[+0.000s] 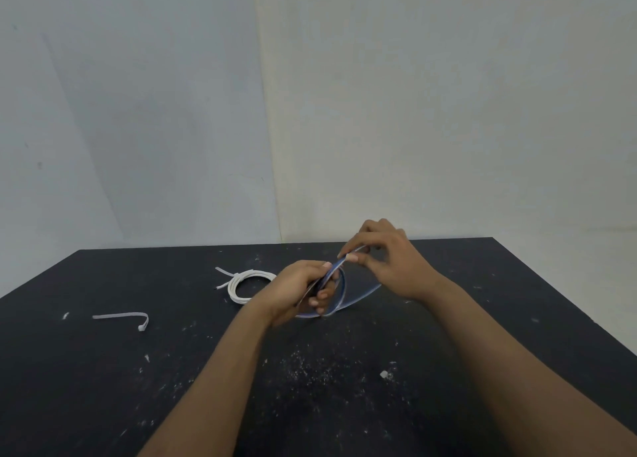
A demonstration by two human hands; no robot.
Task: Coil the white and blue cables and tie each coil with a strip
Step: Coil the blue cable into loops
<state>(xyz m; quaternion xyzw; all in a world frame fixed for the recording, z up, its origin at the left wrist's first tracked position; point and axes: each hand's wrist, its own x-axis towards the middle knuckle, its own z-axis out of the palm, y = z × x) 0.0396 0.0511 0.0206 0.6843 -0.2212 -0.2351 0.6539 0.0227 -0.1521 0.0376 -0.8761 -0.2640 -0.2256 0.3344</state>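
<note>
Far left on the dark bench (103, 370), a loose white strip (120, 316) lay flat, one end hooked over. Next along, the white cable (241, 286) sat coiled on the bench, with the ends of a second strip (223, 272) poking out at its upper left. Then came the left hand (296, 293), fingers curled round the loops of the blue cable (358, 298), held just above the bench. And on the right, the right hand (386, 260) pinched the top of that blue loop between thumb and forefinger, its other fingers loosely bent.
</note>
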